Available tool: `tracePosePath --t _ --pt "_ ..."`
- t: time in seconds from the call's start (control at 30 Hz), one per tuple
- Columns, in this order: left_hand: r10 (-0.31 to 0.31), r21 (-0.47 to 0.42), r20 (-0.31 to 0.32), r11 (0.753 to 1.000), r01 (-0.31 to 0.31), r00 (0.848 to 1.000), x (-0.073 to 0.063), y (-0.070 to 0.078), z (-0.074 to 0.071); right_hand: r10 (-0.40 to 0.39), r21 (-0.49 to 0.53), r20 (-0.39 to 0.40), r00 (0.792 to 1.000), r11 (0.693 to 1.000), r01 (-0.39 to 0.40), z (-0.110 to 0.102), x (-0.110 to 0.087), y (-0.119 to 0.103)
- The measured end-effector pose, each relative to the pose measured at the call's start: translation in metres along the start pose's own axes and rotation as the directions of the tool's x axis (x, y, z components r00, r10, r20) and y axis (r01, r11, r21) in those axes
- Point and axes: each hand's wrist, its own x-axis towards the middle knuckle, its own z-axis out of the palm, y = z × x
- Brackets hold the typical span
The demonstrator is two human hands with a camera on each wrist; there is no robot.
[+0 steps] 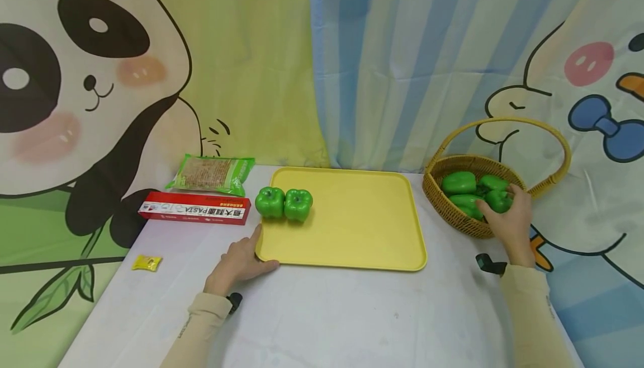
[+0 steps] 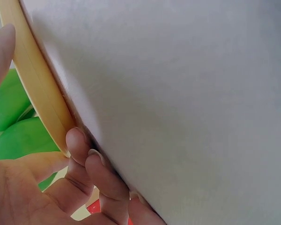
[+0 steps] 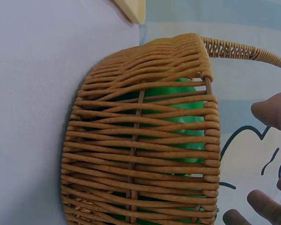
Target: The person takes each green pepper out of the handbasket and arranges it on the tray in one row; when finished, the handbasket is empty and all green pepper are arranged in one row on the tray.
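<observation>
The right grip (image 1: pixel 510 225), fingers spread apart, hangs over glossy green plastic-looking peppers (image 1: pixel 459 182) in a tan woven wicker basket (image 1: pixel 445 208), far right. The left grip (image 1: pixel 240 260), thumb and forefinger splayed, touches a yellow rectangular tray's (image 1: pixel 362 217) near left corner; two squat green bell peppers (image 1: pixel 298 206) stand at its left.

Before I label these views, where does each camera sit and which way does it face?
Head: head-worn, facing forward and down over the tray; left hand, right hand, sleeves show.
Left: on that wrist, facing the tray's edge; left fingers show.
Right: on that wrist, facing the basket's side; right fingers show.
Head and right share the basket.
</observation>
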Motion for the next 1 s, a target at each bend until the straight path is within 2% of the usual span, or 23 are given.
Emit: tracePosePath --t 0.33,0.8,1.0 --pt "0.008 -0.001 -0.015 1.000 -0.008 1.000 -0.002 0.001 -0.001 0.083 -0.044 0.046 0.996 0.996 -0.081 -0.004 0.007 0.005" --pt "0.000 0.005 -0.015 1.000 0.001 1.000 -0.001 0.002 -0.002 0.078 -0.042 0.060 0.995 0.996 -0.076 -0.009 0.015 0.014" --pt "0.000 0.009 -0.020 1.000 0.000 1.000 -0.004 0.004 0.000 0.084 -0.074 0.084 0.993 0.994 -0.078 -0.009 0.017 0.020"
